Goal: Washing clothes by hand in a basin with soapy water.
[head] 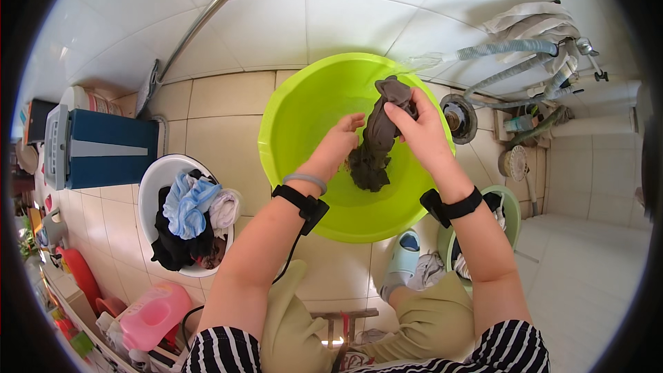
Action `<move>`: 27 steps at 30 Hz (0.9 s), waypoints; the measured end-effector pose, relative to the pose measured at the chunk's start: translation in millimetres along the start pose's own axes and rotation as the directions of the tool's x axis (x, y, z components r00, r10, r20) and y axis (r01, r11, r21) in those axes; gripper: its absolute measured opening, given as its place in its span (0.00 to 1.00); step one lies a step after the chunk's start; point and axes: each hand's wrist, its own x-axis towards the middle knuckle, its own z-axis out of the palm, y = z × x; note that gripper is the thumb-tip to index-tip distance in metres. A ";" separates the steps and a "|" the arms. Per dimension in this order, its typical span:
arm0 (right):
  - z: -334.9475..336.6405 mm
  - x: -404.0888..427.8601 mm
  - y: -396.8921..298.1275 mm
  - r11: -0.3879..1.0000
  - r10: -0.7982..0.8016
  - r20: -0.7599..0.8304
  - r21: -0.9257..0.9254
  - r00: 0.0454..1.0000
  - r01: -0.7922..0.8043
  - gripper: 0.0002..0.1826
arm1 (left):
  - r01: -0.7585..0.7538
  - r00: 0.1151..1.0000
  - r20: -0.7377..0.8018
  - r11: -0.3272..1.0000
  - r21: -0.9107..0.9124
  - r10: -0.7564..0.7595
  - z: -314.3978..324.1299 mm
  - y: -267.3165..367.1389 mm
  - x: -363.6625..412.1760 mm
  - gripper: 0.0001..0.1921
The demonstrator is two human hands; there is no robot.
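Note:
A dark grey-brown wet garment (pixel 380 137) hangs over the lime-green plastic basin (pixel 295 103), its lower end bunched near the basin's floor. My right hand (pixel 422 124) pinches its upper part between thumb and fingers. Just left of the cloth is my left hand (pixel 339 145), fingers loosely apart and nothing visible in it; whether a fingertip touches the cloth is unclear. Water runs from a grey corrugated hose (pixel 502 49) over the basin's far right rim. Each of my wrists wears a black strap with a small device.
At left, a white basin (pixel 147 202) holds blue, black and white clothes beside a blue bin (pixel 111 150). A pale green tub (pixel 510 207) with clothes stands at right, near a floor drain (pixel 458 119). A mop's metal pole (pixel 207 13) leans on the tiled wall.

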 end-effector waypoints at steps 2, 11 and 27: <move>-5.3 -5.6 -27.2 0.996 -0.025 -0.030 0.085 0.999 0.028 0.12 | 0.035 0.935 0.334 0.968 0.250 -0.120 -0.4 -5.6 -6.8 0.23; -58.5 5.9 -38.7 0.958 -0.083 -0.162 0.259 0.983 0.124 0.16 | 0.004 0.653 0.644 0.852 0.523 -0.398 -3.5 51.2 -52.0 0.22; 0.9 59.7 175.0 0.550 0.218 0.250 -0.830 0.943 0.093 0.31 | -0.104 0.942 0.118 -0.058 0.993 0.314 -29.8 -29.2 40.6 0.21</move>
